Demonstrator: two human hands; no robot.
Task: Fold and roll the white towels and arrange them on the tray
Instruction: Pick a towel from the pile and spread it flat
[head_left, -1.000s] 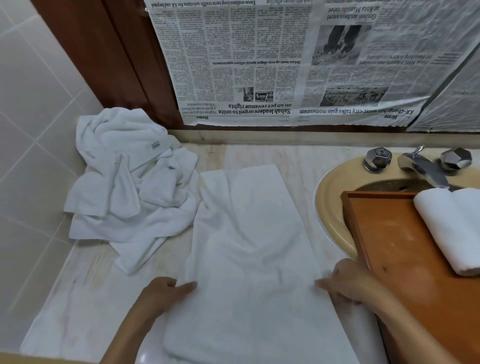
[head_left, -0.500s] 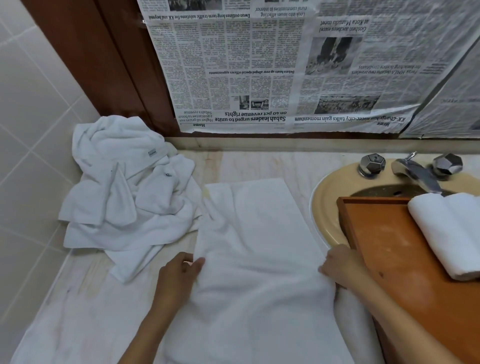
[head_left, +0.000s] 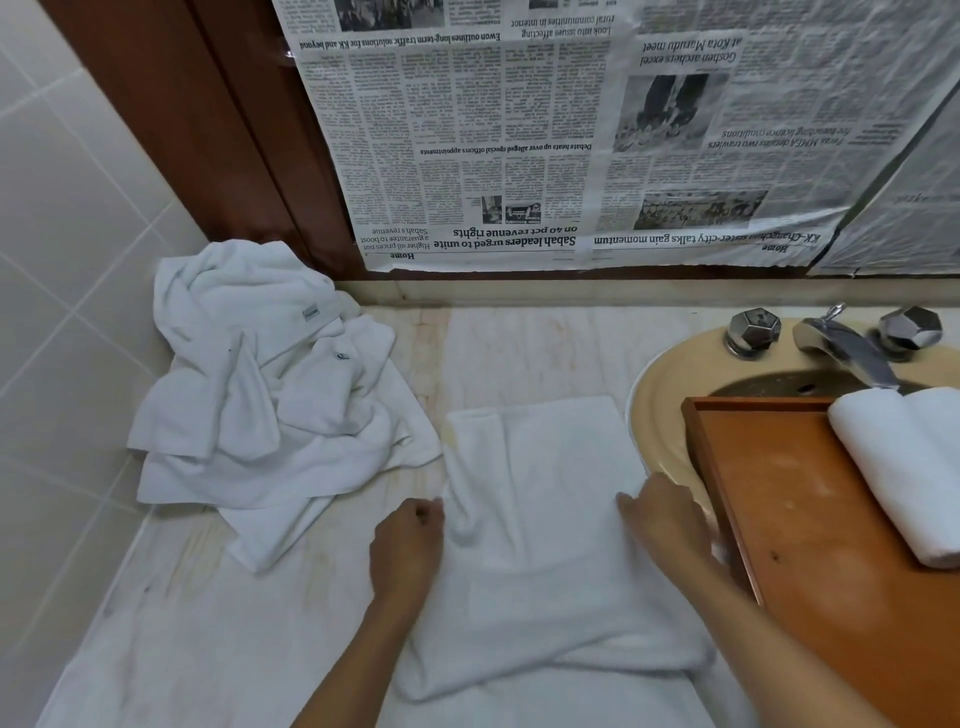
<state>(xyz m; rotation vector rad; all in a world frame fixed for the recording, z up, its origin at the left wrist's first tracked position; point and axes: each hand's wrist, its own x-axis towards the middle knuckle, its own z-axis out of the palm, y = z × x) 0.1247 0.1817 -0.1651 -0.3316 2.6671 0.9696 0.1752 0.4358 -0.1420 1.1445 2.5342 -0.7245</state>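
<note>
Our left hand (head_left: 410, 540) and right hand (head_left: 665, 519) each pinch a side edge of the towel (head_left: 540, 525), which lies lengthwise away from us between them, with the tray (head_left: 810, 519) nearest the right hand.

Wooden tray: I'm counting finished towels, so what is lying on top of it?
One rolled white towel lies on the wooden tray, with a second roll beside it cut off by the frame edge. The right forearm hides the tray's near left edge.
</note>
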